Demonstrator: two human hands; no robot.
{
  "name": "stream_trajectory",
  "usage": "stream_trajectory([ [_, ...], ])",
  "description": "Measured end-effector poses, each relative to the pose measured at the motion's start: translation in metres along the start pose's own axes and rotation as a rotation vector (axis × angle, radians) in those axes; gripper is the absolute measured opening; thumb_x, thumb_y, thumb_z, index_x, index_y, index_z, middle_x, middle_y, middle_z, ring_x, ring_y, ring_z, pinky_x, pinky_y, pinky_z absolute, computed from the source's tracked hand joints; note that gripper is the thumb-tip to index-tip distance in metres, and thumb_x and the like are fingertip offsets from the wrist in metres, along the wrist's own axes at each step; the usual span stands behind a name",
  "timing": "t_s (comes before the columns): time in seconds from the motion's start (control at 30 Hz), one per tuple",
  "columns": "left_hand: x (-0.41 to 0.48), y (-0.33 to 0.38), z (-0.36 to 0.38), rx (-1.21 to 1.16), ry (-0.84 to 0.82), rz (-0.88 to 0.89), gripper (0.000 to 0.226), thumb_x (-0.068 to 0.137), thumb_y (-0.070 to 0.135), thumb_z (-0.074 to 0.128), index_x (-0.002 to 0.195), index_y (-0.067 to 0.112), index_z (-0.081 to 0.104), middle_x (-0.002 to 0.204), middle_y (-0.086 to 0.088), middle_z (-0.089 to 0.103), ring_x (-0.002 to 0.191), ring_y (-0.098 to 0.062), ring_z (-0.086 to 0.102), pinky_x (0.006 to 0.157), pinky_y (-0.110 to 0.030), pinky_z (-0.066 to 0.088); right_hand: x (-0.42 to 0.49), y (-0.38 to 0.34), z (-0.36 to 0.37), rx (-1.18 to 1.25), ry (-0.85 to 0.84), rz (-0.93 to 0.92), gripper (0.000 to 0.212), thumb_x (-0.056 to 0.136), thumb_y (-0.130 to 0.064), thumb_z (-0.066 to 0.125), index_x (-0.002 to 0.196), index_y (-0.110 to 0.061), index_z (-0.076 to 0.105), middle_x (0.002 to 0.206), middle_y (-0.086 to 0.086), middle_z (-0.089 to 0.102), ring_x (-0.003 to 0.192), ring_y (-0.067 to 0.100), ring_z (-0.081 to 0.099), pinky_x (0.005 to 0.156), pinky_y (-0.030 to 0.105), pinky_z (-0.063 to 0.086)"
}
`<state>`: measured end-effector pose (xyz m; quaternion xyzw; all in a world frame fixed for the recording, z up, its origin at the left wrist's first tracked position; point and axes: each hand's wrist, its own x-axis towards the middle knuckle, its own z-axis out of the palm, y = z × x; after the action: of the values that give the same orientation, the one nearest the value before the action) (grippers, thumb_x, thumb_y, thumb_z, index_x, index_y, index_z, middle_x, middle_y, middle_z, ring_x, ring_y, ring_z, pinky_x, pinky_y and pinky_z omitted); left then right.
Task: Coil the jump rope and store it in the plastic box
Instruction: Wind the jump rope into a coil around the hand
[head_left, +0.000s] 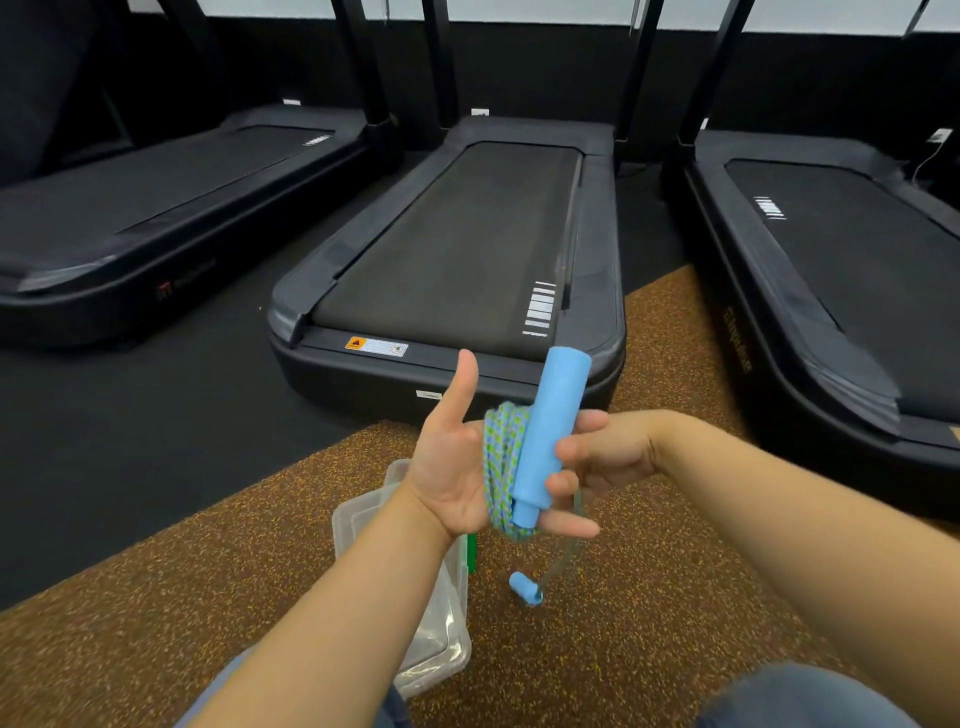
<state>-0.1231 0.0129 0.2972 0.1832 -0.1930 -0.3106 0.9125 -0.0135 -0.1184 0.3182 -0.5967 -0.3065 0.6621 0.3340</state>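
Blue-and-green braided jump rope (500, 467) wound in loops around open left hand (452, 467), palm up, thumb raised | right hand (587, 467) fingers closed on its upright blue foam handle (545, 436) | second blue handle (525, 588) dangles below | clear plastic box (441, 613) on brown speckled floor under left forearm | black treadmill (457, 249) beyond.
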Motion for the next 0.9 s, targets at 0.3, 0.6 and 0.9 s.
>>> stream_trajectory([
  [0.3, -0.007, 0.013, -0.009, 0.253, 0.203, -0.314, 0.103, 0.069, 0.08, 0.047, 0.126, -0.005, 0.045, 0.092, -0.012, 0.055, 0.076, -0.027, 0.062, 0.09, -0.05, 0.049, 0.001, -0.02, -0.034, -0.251, 0.236, 0.011, 0.026, 0.095, -0.004, 0.041, 0.112, 0.0, 0.06, 0.079, 0.007, 0.07, 0.069, 0.009, 0.066, 0.066, 0.018, 0.053],
  [0.6, 0.003, 0.002, -0.009, 1.092, 0.897, -0.679, 0.025, 0.091, 0.028, 0.061, 0.1, 0.006, 0.054, 0.086, 0.0, 0.06, 0.068, -0.008, 0.063, 0.066, -0.023, 0.048, -0.011, -0.029, -0.052, -0.122, 0.341, -0.067, 0.035, 0.097, 0.003, 0.037, 0.124, -0.009, 0.055, 0.12, 0.015, 0.064, 0.097, 0.014, 0.069, 0.087, 0.024, 0.053],
  [0.9, 0.013, 0.011, -0.021, 0.976, 1.351, -0.037, 0.104, 0.073, 0.083, 0.008, 0.144, 0.011, 0.033, 0.118, -0.011, 0.055, 0.092, -0.017, 0.053, 0.101, -0.038, 0.04, -0.014, -0.031, -0.04, -0.063, 0.071, 0.009, 0.034, 0.096, -0.001, 0.037, 0.126, -0.002, 0.053, 0.107, 0.007, 0.072, 0.097, 0.018, 0.07, 0.085, 0.027, 0.056],
])
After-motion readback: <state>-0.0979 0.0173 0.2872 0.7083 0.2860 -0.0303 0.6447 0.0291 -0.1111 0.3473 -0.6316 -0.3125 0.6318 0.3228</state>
